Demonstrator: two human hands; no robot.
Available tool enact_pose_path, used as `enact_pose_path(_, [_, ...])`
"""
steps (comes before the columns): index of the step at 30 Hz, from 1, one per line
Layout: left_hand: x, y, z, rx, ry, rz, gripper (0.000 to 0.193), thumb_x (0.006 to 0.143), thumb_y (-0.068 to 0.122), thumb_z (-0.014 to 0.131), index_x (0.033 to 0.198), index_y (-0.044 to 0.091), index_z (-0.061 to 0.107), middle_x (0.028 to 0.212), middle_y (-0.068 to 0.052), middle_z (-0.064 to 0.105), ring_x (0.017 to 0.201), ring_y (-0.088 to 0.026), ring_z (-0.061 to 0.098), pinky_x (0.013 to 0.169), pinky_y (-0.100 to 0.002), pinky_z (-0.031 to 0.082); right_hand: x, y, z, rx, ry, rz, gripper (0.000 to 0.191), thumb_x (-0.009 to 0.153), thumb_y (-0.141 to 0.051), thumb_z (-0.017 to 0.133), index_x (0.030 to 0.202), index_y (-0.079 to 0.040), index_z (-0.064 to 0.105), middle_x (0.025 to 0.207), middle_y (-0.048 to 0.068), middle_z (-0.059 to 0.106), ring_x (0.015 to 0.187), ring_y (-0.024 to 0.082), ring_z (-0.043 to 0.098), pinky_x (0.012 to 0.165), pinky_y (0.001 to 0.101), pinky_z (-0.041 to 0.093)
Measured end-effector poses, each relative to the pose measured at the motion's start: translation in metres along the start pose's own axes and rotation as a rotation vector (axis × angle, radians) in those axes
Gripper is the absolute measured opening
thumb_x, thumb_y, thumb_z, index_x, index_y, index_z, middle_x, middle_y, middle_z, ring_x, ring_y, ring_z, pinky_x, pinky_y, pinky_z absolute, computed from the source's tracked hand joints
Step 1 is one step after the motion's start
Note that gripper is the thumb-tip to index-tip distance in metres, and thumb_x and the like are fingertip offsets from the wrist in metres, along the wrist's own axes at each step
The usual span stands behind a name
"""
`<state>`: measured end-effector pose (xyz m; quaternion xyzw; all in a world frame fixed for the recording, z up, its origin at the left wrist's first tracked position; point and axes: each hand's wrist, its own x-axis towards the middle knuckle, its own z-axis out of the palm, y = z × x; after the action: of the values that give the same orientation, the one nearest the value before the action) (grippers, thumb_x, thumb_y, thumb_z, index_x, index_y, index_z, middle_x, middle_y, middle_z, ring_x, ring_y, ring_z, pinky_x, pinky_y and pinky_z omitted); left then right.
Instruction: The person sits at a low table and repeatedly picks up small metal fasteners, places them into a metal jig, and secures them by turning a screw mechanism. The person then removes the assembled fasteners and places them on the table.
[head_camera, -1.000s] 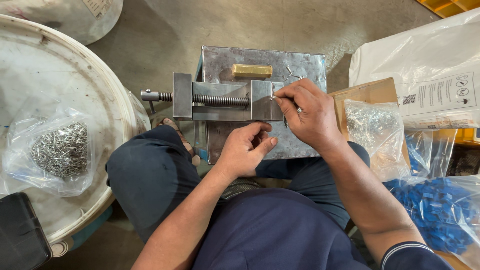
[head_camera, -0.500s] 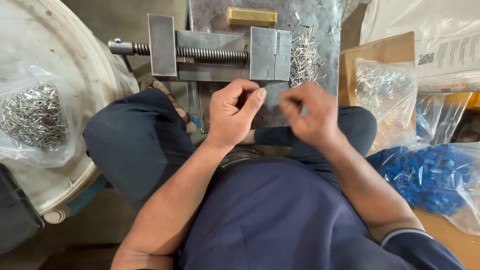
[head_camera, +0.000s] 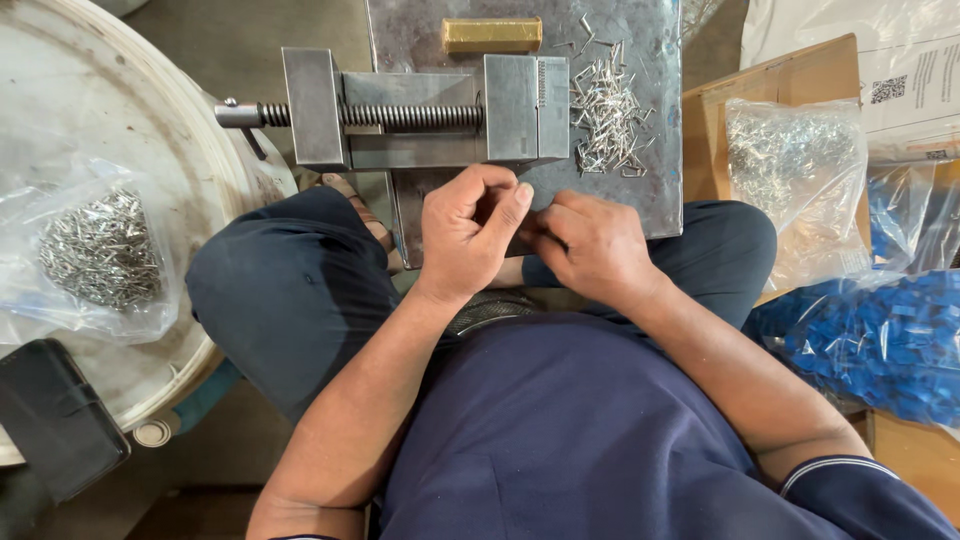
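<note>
At frame centre, left hand (head_camera: 470, 235) and right hand (head_camera: 590, 245) press fingertips together, seemingly pinching something too small to identify, just below the grey steel vise (head_camera: 420, 110) and loose silver metal staples (head_camera: 605, 115).

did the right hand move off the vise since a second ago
Yes. The right hand has come away from the vise jaw toward the body, meeting the left hand below it.

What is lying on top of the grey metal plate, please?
On the grey metal plate stand a steel vise, a brass-coloured bar and a heap of small bent metal pins. The left hand and right hand cover its near edge.
</note>
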<state>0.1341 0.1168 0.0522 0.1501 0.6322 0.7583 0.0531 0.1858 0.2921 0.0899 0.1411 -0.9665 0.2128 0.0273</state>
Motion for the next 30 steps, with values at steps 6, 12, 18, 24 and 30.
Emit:
enact_pose_path(6, [0.005, 0.012, 0.001, 0.1, -0.085, -0.021, 0.017, 0.098, 0.017, 0.072, 0.1, 0.001, 0.067, 0.071, -0.001, 0.063, 0.062, -0.007, 0.056, 0.058, -0.025, 0.048, 0.0, 0.002, -0.006, 0.059, 0.036, 0.009, 0.016, 0.086, -0.012, 0.076, 0.09, -0.005, 0.061, 0.084, 0.01, 0.061, 0.073, 0.033, 0.063, 0.062, 0.0443, 0.049])
enact_pose_path(12, [0.01, 0.021, -0.001, 0.4, -0.273, 0.105, 0.025, 0.1, 0.027, 0.068, 0.088, 0.006, 0.072, 0.076, -0.012, 0.068, 0.07, -0.026, 0.064, 0.062, -0.035, 0.048, 0.007, 0.002, -0.033, 0.104, 0.149, -0.089, 0.016, 0.084, -0.006, 0.077, 0.094, -0.006, 0.065, 0.089, 0.009, 0.068, 0.077, 0.029, 0.069, 0.065, 0.0389, 0.054])
enact_pose_path(18, [0.005, 0.004, -0.006, -0.133, -0.367, -0.222, 0.033, 0.108, 0.026, 0.056, 0.089, 0.002, 0.068, 0.07, -0.004, 0.063, 0.062, -0.011, 0.056, 0.059, -0.029, 0.047, 0.013, 0.0, -0.027, 0.332, 0.217, -0.099, 0.013, 0.093, -0.004, 0.076, 0.102, -0.001, 0.066, 0.096, 0.011, 0.07, 0.084, 0.026, 0.071, 0.073, 0.0338, 0.057])
enact_pose_path(24, [-0.002, -0.009, -0.005, -0.486, -0.349, -0.31, 0.034, 0.112, 0.027, 0.053, 0.094, 0.002, 0.066, 0.077, 0.002, 0.062, 0.068, -0.005, 0.053, 0.062, -0.024, 0.044, 0.017, 0.005, -0.029, 0.893, 0.055, 0.146, 0.007, 0.096, -0.004, 0.073, 0.102, -0.001, 0.07, 0.104, 0.009, 0.071, 0.094, 0.017, 0.069, 0.081, 0.0295, 0.057])
enact_pose_path(30, [0.002, -0.009, -0.003, -0.364, -0.164, -0.254, 0.029, 0.107, 0.027, 0.06, 0.098, 0.001, 0.07, 0.076, 0.004, 0.062, 0.067, -0.002, 0.05, 0.06, -0.022, 0.042, 0.041, 0.001, -0.048, 0.266, 0.308, 0.041, 0.006, 0.094, -0.005, 0.074, 0.097, -0.003, 0.069, 0.094, 0.007, 0.071, 0.081, 0.018, 0.07, 0.072, 0.0298, 0.055])
